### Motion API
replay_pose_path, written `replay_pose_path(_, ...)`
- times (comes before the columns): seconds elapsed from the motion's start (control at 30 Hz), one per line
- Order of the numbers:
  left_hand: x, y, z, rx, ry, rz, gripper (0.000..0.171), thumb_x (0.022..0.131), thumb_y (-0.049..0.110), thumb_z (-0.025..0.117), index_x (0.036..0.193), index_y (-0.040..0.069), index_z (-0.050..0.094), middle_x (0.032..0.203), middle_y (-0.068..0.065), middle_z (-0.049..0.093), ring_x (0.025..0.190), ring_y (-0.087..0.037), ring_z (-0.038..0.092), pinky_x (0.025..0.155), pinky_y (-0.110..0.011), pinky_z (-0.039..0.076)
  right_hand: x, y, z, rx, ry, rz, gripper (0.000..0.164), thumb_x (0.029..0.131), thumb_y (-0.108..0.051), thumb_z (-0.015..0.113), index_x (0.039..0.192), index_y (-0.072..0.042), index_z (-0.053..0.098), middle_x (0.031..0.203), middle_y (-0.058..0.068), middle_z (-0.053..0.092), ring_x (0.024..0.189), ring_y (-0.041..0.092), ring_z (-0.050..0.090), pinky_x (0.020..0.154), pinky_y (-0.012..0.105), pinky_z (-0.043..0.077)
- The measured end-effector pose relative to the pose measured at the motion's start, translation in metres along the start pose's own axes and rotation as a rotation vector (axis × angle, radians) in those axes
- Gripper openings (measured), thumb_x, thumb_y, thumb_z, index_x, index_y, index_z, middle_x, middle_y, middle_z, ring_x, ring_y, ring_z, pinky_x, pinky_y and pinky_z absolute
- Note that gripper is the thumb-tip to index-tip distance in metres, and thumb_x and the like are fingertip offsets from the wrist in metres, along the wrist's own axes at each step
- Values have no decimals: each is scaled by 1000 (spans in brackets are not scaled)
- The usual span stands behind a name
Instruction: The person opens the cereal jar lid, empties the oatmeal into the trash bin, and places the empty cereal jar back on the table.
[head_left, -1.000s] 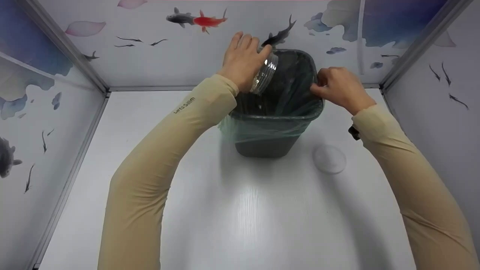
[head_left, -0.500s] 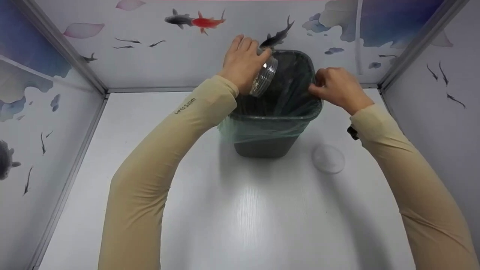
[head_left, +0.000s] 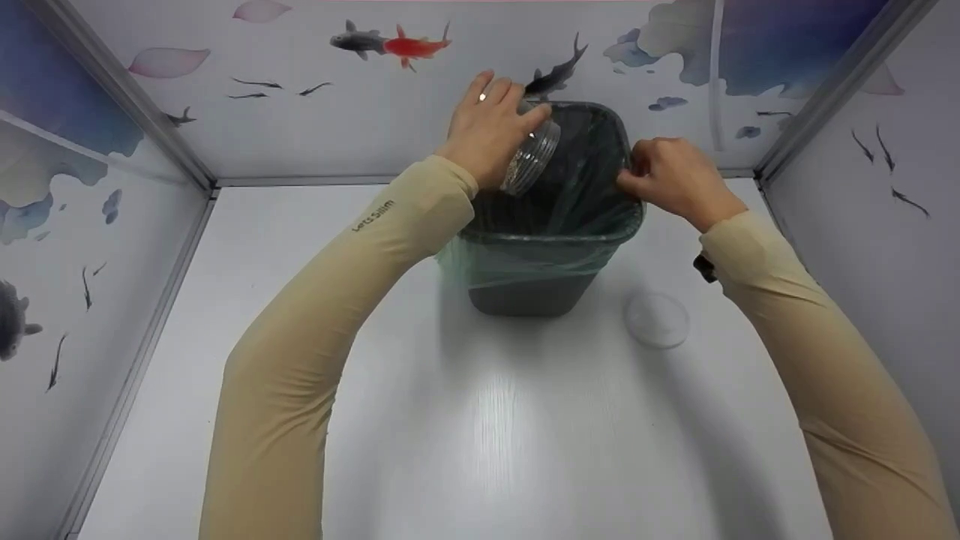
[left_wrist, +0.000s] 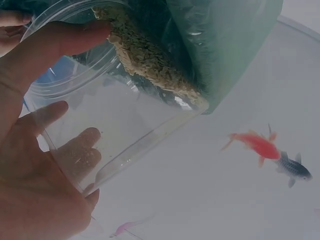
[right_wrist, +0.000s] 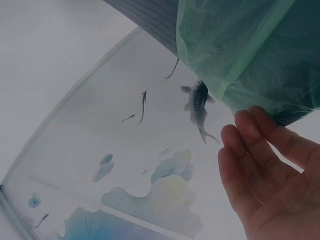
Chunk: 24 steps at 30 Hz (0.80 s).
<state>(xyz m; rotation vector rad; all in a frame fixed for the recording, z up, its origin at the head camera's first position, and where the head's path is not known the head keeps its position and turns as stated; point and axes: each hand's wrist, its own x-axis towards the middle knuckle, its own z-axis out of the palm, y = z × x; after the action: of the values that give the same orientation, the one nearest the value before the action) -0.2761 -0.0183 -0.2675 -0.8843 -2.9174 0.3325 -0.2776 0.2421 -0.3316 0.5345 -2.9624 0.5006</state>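
My left hand [head_left: 487,135] grips a clear plastic jar [head_left: 534,159], tilted with its mouth over the bin. Inside it, tan flakes [left_wrist: 150,62] are heaped along one wall towards the mouth, as the left wrist view shows. The thumb lies across the jar's ribbed neck and the other fingers are behind the body. My right hand [head_left: 679,180] holds the right rim of the dark grey trash bin [head_left: 525,298], thumb on the inner side, fingers outside against the liner. A thin green bin liner [head_left: 540,262] is folded over the rim.
A clear round lid [head_left: 657,320] lies flat on the white table [head_left: 495,420], right of the bin. Behind the bin stands a white wall panel [head_left: 300,135] printed with fish; similar panels close off both sides.
The jar has dipped a little lower over the bin, and the left hand's fingers have shifted slightly, showing a ring. The right hand stays at the rim.
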Motion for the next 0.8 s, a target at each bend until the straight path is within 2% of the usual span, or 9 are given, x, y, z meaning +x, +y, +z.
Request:
replay_pose_path(0.3, 3, 2, -1, 28, -7, 15, 73, 87, 9, 67, 150, 22, 32, 151, -17, 30, 140, -32, 22, 116, -43, 3, -1, 0, 1, 4, 15, -3, 26, 88, -24, 56, 82, 1, 61, 76, 15, 60, 67, 31, 55, 59, 44, 43)
replay_pose_path(0.6, 3, 1, 1, 29, -19, 3, 80, 86, 16, 73, 153, 23, 28, 152, -16, 29, 141, -31, 20, 116, -42, 2, 1, 1, 1, 8, -15, 12, 28, 89, -25, 54, 84, 2, 61, 78, 16, 60, 69, 31, 54, 61, 44, 43)
replay_pose_path(0.8, 2, -1, 2, 21, -9, 7, 81, 85, 14, 74, 152, 23, 30, 152, -15, 29, 141, -31, 21, 116, -42, 2, 2, 0, 0, 16, -32, 18, 30, 90, -25, 53, 86, 2, 62, 79, 16, 60, 69, 31, 55, 61, 44, 44)
